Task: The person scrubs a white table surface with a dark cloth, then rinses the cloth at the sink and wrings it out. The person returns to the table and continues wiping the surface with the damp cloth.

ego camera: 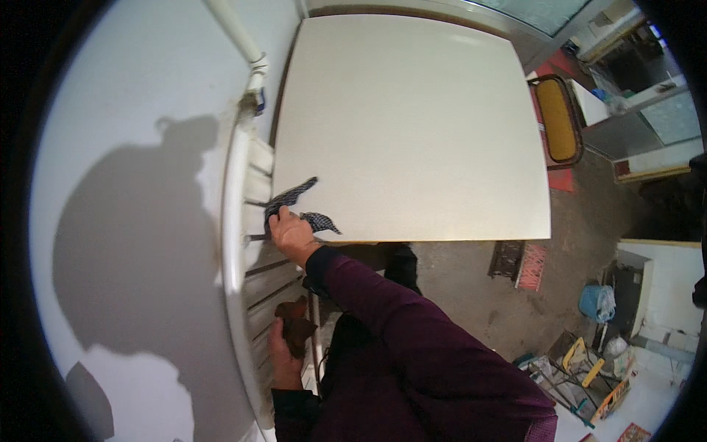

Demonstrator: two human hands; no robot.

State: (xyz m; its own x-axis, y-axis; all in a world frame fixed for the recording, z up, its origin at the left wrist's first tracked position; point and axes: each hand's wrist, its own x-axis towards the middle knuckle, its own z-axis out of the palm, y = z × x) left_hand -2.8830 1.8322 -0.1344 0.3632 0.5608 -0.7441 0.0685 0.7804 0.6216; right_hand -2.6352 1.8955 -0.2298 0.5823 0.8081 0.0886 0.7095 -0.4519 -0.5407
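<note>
My right hand reaches across to the near left corner of a white tabletop. Its fingers press on a dark checked cloth, which sticks out on both sides of the hand beside the radiator. Lower down, next to the radiator, my left hand holds a crumpled brown cloth. My right arm, in a purple sleeve, crosses above the lap.
A white radiator with a pipe runs along the left wall. A chair with a yellow-brown pad stands at the table's right side. Farther right are a blue bucket and folded chairs.
</note>
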